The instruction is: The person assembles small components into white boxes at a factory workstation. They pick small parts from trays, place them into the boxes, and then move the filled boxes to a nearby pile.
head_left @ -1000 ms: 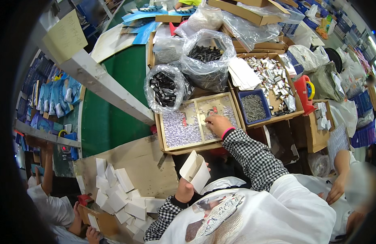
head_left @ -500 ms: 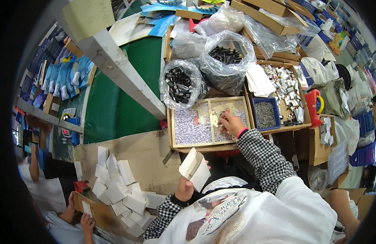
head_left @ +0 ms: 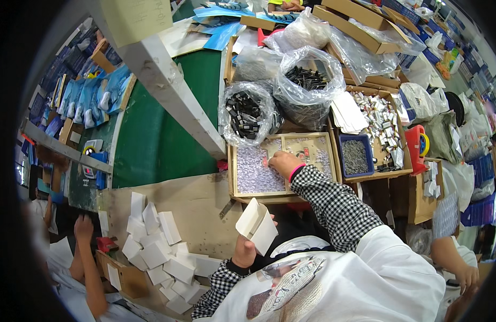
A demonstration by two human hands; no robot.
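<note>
Evidently, at the far left, a co-worker's bent arm stands close to a loose pile of white boxes, which lie heaped at odd angles on a brown cardboard sheet; a knock from that elbow could set the top ones sliding. Next, the person's left hand is wrapped round an open white box, thumb on the near side and fingertips showing past the far edge, the box tilted with its open end uppermost, in front of the body. Thin card like that could buckle if squeezed harder, and more tilt might spill anything inside (the interior is too shaded to read). Beyond it sits a shallow wooden tray, split by a divider, with small pale pieces spread thickly in its left compartment. The right hand is over the tray near that divider, fingers bent downward and bunched; whether they pinch a piece or merely touch the layer, I cannot tell. Pieces so small and crowded could cling together or slip from the fingertips, and the checked sleeve, crossing the tray's near right corner, might drag some out. Further right, a blue bin of tiny grey parts stands near the forearm, where a wide elbow swing could jolt it.
</note>
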